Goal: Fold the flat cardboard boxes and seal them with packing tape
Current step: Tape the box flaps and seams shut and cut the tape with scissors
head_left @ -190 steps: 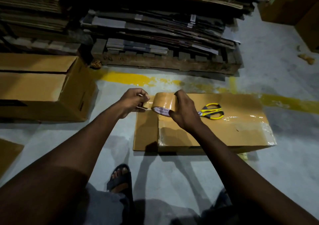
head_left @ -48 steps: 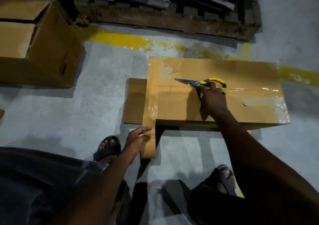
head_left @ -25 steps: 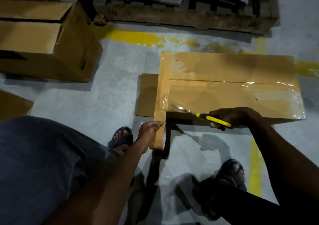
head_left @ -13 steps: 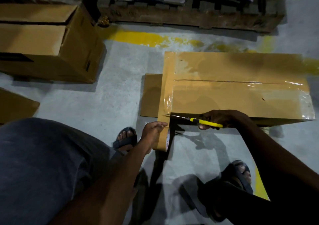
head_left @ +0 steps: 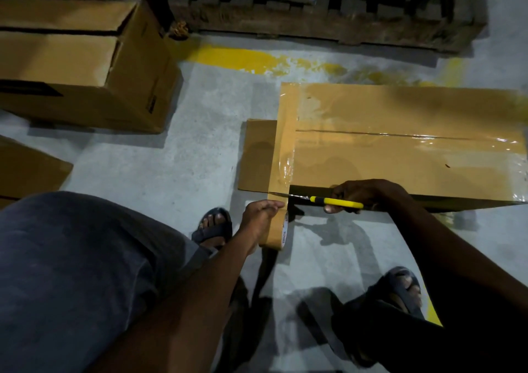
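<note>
Your left hand point(head_left: 261, 215) has its fingers curled round the tape roll point(head_left: 275, 234), held just off the near left corner of the box point(head_left: 400, 149) on the floor point(head_left: 177, 167). The tape strip point(head_left: 285, 144) runs down the box's left end to the roll. Your right hand point(head_left: 368, 195) has its fingers clamped on the yellow-handled scissors point(head_left: 328, 200), with the blades across the strip at that corner. A second box point(head_left: 85, 66) sits far left.

box point(head_left: 400, 155): matt cardboard | tape point(head_left: 285, 149): glossy | floor point(head_left: 171, 172): rough concrete
</note>
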Available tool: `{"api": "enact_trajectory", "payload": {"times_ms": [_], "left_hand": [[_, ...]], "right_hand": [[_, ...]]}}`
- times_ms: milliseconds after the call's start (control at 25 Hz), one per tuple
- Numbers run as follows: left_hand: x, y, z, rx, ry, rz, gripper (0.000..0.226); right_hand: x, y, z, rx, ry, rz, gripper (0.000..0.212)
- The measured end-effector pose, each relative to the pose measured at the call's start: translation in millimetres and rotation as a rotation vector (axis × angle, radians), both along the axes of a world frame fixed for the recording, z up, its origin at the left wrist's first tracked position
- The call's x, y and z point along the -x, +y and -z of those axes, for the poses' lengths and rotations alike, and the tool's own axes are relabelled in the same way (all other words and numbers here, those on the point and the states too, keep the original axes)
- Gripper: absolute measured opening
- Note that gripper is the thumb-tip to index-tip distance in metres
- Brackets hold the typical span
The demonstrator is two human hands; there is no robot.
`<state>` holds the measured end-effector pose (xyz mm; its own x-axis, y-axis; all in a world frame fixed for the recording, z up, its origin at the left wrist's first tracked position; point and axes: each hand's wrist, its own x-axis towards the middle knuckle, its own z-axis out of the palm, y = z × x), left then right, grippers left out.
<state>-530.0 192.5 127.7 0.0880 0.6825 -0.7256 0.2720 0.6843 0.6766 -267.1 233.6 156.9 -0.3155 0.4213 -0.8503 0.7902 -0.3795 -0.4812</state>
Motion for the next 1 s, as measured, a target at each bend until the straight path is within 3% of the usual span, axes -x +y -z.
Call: {"api": "enact_trajectory", "payload": {"times_ms": [280,400,480,840,920,1000], "left_hand": [[1.3,2.2,-3.2,0.019,-0.014,-0.004,0.023],[0.4,2.3,-3.8,0.027,0.002,0.010,0.023],[0.2,2.8,-3.0,0.027,0.026,0.016,0.024],[9.4,0.7,-15.8,0.043,0.197,0.160,0.022],[10.3,10.6,-34.0,0.007,0.236,0.245,0.030],[7.8,21.6,-64.6,-0.039,0.228,0.385,0.038]], "right_hand": [[3.6,0.8,9.6,-0.049,-0.004,0.019,0.094],[5.2,-3.0,8.4,-0.101,-0.064,-0.001,0.051],[4.0,-2.4,10.0,-0.156,-0.106,-0.025,0.038],[6.8,-12.9,15.8,-0.173,-0.342,-0.316,0.057],[3.3,-32.0,8.3,-0.274,-0.385,-0.258,0.059],[-2.2,-56.1,2.1,-0.392,-0.430,-0.096,0.074]]}}
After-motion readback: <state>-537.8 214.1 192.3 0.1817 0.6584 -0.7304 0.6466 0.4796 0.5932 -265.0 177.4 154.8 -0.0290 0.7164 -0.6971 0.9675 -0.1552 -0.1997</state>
